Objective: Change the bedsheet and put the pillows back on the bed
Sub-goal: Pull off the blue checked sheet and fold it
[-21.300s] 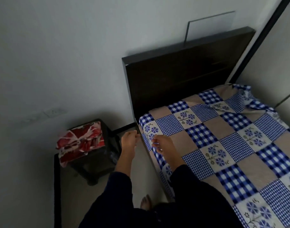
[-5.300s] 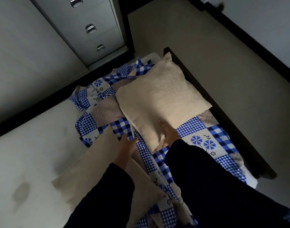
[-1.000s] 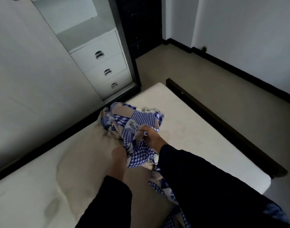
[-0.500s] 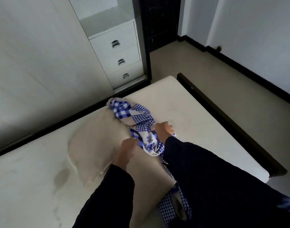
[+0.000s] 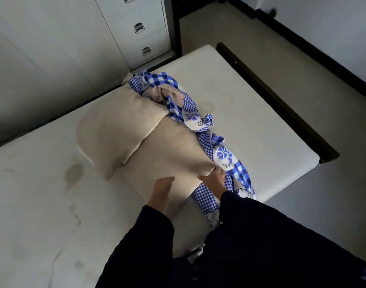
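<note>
From the head view, a bare pale mattress [image 5: 250, 113] was seen filling most of the frame, marked with dark stains [image 5: 74, 173] on its left part. Two beige pillows were found lying on it, overlapped: the far pillow [image 5: 115, 129] was laid toward the wall, and the near pillow [image 5: 169, 163] was set partly over its edge, closer to the person. The blue-checked bedsheet [image 5: 184, 104] was seen off the mattress surface, bunched into a long twisted rope, draped along the right side of both pillows and trailed down toward the person's dark sleeves [image 5: 261, 235]. The left hand [image 5: 162, 190] was held flat, fingers straight and spread a little, rested on the near edge of the near pillow, nothing gripped. The right hand [image 5: 214, 179] was placed at that pillow's near right corner, touching both pillow and bedsheet; its fingers were tucked out of sight there, so whether anything was clasped could not be told. A dark bed frame [image 5: 281, 104] was seen along the mattress's right edge, with beige floor [image 5: 281, 48] beyond it, and white drawers [image 5: 140, 28] with metal handles were seen at the top.
</note>
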